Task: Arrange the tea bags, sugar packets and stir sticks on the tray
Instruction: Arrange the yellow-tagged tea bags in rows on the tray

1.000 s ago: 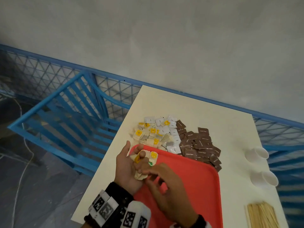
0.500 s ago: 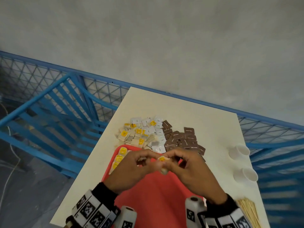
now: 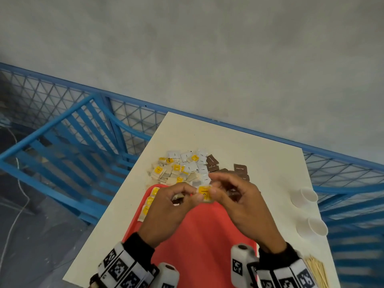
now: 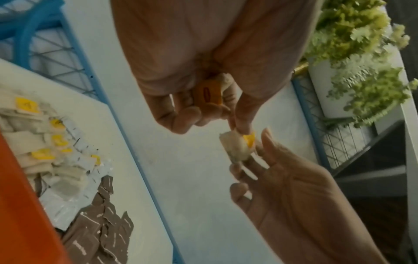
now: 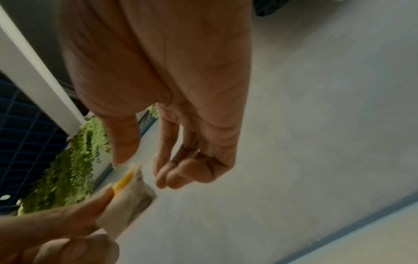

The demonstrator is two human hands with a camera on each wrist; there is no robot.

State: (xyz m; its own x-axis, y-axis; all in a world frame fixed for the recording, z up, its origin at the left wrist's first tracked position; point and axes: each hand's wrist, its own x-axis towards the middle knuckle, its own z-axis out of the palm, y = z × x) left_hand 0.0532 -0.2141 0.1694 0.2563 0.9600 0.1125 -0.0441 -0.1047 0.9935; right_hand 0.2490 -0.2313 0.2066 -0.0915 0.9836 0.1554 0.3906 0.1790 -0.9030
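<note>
Over the red tray [image 3: 207, 229] my left hand [image 3: 193, 195] and right hand [image 3: 214, 191] meet and pinch one tea bag [image 3: 204, 192] with a yellow tag between their fingertips. In the left wrist view my left hand [image 4: 239, 128] pinches that tea bag [image 4: 236, 147] and curls its other fingers round a second tea bag [image 4: 207, 93]. In the right wrist view my right hand [image 5: 140, 166] nips the top of the tea bag [image 5: 128, 203]. A few tea bags [image 3: 149, 202] lie along the tray's left edge.
Beyond the tray on the cream table [image 3: 259, 154] lie a pile of tea bags [image 3: 168, 173], white sugar packets [image 3: 192, 163] and brown packets [image 3: 240, 169]. Two white cups [image 3: 304, 197] stand at the right. Stir sticks [image 3: 318, 271] lie at the near right. Blue railing [image 3: 62, 142] flanks the table.
My left hand turned from palm-up with tea bags in it to palm-down. Both hands came together and now pinch one tea bag between them. Tea bags now lie on the tray's left edge.
</note>
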